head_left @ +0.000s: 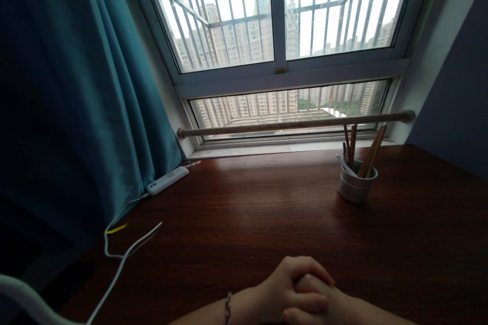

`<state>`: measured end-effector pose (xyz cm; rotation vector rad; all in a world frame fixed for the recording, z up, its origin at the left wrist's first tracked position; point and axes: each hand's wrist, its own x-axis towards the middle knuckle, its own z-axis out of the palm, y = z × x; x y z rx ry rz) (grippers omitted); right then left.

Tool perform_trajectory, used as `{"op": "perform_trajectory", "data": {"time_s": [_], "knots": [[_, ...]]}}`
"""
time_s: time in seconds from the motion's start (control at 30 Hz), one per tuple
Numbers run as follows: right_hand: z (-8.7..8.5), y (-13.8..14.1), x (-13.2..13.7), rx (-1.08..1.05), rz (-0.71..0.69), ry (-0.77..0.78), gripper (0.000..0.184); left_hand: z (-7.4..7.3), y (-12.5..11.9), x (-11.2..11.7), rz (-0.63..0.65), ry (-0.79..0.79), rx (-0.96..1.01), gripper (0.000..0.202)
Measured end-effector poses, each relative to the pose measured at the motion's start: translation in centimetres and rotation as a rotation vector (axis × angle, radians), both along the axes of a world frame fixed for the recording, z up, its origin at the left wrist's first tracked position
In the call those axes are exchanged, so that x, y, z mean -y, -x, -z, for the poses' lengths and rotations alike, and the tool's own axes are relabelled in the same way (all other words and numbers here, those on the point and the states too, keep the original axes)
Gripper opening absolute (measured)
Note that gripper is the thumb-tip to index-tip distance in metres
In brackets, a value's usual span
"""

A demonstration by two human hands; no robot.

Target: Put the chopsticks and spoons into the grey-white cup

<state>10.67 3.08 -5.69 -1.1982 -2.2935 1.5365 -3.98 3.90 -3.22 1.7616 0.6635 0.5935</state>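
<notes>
Folding over the right grip [337, 304], the left grip [272, 292] has its fingers bent across the back of the other, so the two are clasped together. The right grip is partly hidden beneath, and how far its own fingers close cannot be told. A bracelet [228, 307] circles the wrist just behind the left grip. Both are over the near part of the brown table [247, 198]; whether they touch its surface is unclear.

Ahead of the clasped pair and a little to the right, the pale cup [356, 190] stands upright on the table, apart from both, with wooden sticks [353, 142] and a white spoon-like utensil [346, 166] leaning out of it. To the left of the left grip runs a white cable [114, 277], with a yellow strip [116, 229] beside it. Farther ahead on that side, a white oblong device [168, 181] lies by the blue curtain [125, 86]. Well beyond both, a rail [297, 124] crosses before the barred window [229, 30].
</notes>
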Motion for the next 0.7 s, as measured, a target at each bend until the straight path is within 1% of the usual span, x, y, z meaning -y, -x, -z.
{"op": "perform_trajectory", "data": {"time_s": [0.13,0.33,0.47,0.53,0.6,0.7], "knots": [[0.6,-0.1,0.0,-0.018,0.018,-0.016,0.042,-0.1,0.0,0.0,0.008,-0.018,0.006,0.037],[0.6,0.1,-0.1,-0.034,-0.012,-0.034,0.041,0.1,0.0,0.0,-0.003,-0.007,0.017,0.036],[1.0,-0.1,-0.1,-0.008,0.053,-0.043,0.043,0.0,0.1,0.0,0.003,-0.011,0.022,0.036],[1.1,-0.2,0.0,0.001,0.058,-0.037,0.043,-0.1,0.1,0.1,0.005,-0.012,0.023,0.036],[0.9,-0.1,0.1,0.009,0.043,-0.039,0.043,-0.1,0.1,0.0,0.002,-0.003,0.014,0.036],[-0.4,0.2,0.1,0.012,-0.015,-0.048,0.042,0.0,0.1,0.0,-0.001,0.010,0.002,0.036]]}}
